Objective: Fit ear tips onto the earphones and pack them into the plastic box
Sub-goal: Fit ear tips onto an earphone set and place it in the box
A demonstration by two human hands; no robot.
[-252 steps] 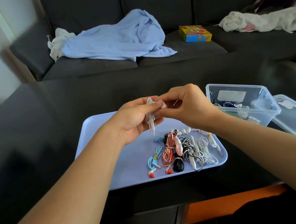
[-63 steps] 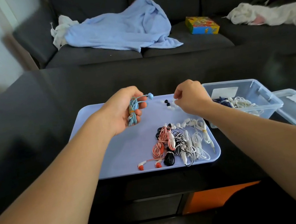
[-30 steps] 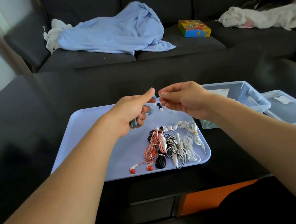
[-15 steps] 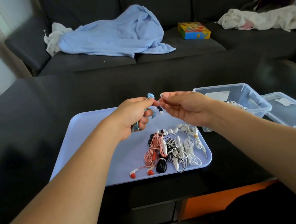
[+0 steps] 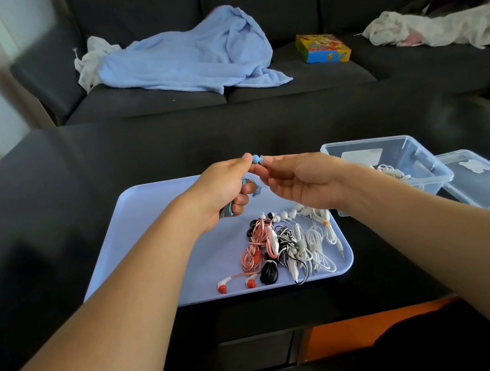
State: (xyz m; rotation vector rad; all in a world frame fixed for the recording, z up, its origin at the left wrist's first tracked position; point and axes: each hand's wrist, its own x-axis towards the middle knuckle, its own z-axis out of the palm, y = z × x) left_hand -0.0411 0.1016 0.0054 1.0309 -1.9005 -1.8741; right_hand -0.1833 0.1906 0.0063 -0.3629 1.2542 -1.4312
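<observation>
Now that your right hand has come back from the tray, its fingertips press an ear tip (barely visible) onto the blue earphones gripped in your left hand; the plastic box waits beside.
</observation>
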